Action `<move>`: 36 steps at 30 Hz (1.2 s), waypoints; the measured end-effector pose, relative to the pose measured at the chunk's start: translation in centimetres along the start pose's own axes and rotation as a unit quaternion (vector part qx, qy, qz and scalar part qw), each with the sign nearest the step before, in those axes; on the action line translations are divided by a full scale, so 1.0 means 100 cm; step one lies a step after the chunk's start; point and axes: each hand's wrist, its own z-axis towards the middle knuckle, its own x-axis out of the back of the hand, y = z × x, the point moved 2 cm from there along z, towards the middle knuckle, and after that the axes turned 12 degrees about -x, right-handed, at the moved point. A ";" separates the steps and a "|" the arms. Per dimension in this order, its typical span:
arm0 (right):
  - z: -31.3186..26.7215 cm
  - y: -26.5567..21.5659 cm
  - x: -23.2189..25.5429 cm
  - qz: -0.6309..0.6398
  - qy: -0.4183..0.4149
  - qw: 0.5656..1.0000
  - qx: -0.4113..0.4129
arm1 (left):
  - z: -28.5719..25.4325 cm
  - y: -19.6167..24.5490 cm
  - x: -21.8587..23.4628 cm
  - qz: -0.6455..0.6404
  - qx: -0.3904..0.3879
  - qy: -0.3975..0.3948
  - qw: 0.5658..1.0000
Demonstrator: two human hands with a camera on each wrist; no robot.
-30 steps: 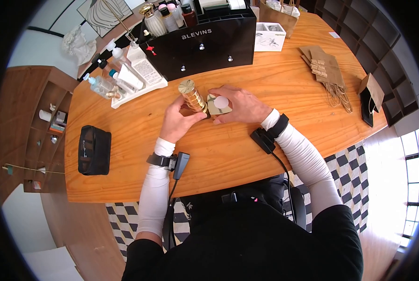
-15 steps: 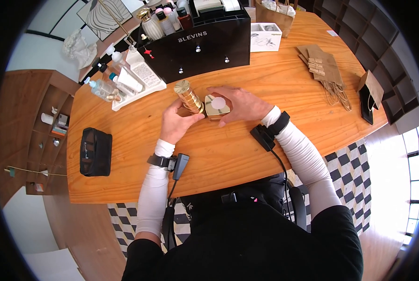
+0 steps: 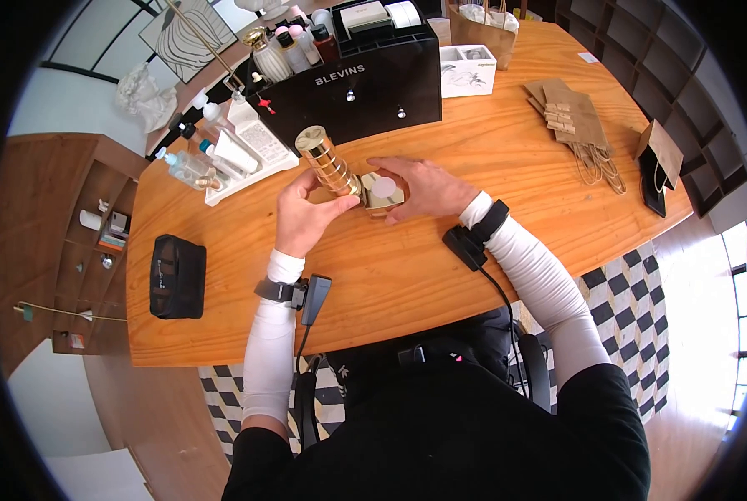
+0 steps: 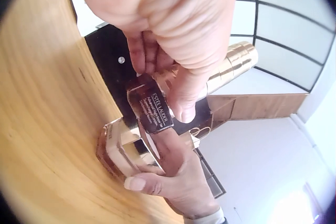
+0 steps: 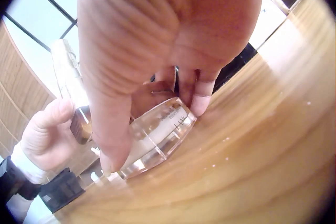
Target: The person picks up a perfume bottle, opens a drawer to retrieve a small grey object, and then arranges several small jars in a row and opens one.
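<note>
In the head view my left hand (image 3: pixel 302 219) pinches a bottle with a tall ringed gold upper part (image 3: pixel 330 164), which leans to the left. Its dark brown faceted base (image 4: pixel 152 109), lettered Estee Lauder, lies between thumb and fingers in the left wrist view. Close beside it, my right hand (image 3: pixel 433 189) holds a faceted, pinkish clear glass container (image 5: pixel 160 140) between thumb and fingers, low at the tabletop. From above, this container shows a gold top with a pale round spot (image 3: pixel 383 189). The brown base overlaps the container in the left wrist view.
A black organiser (image 3: pixel 390 88) full of cosmetics stands at the back. Left of it is a white tray (image 3: pixel 231 195) of pump bottles. A black pouch (image 3: pixel 178 277) lies at left. A white box (image 3: pixel 467 77) and flat paper bags (image 3: pixel 586 125) are at right.
My left hand has shifted slightly left, and the gold-topped bottle has come up and leans further left. The right hand keeps its hold on the glass container. The head view has shifted a little.
</note>
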 end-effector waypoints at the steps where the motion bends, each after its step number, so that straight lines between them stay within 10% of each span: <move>1: -0.001 -0.002 0.001 0.006 -0.007 1.000 -0.015 | 0.001 -0.002 -0.001 -0.040 -0.001 0.011 0.999; 27: -0.002 -0.013 0.010 0.062 -0.051 0.993 -0.082 | 0.015 -0.012 -0.044 -0.149 -0.025 0.012 0.988; 36: -0.004 -0.013 0.021 0.123 0.048 0.991 0.019 | 0.006 -0.025 -0.047 -0.128 -0.006 -0.005 0.992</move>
